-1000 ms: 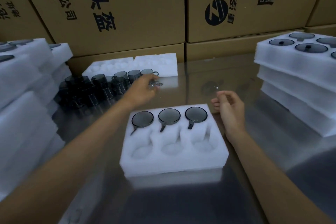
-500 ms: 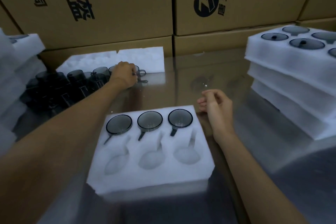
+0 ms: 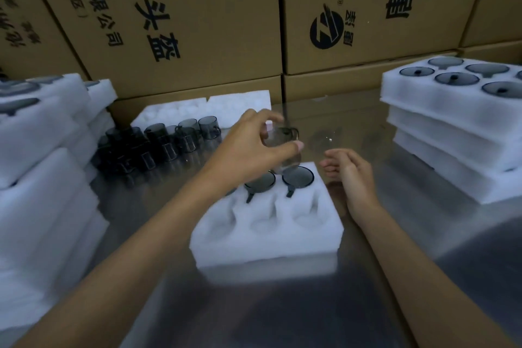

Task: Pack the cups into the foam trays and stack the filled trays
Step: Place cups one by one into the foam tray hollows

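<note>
Left hand (image 3: pixel 248 147): your fingers and thumb grip a smoky glass cup (image 3: pixel 282 147), held above the far row of the foam tray (image 3: pixel 265 237).
Right hand (image 3: pixel 348 175): holds nothing, fingers loosely curled, just beside the tray's right edge.
Tray: two cups visible in the far row; near pockets unfilled.
Loose cups (image 3: pixel 158 141): clustered far left on your surface (image 3: pixel 282 313).
Filled trays (image 3: pixel 457 127): stacked at right.

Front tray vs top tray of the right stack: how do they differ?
The front tray lies alone on the table; the top tray crowns a stack. The front tray's near row of pockets is empty; every pocket seen in the top tray holds a cup. Both are white foam.
</note>
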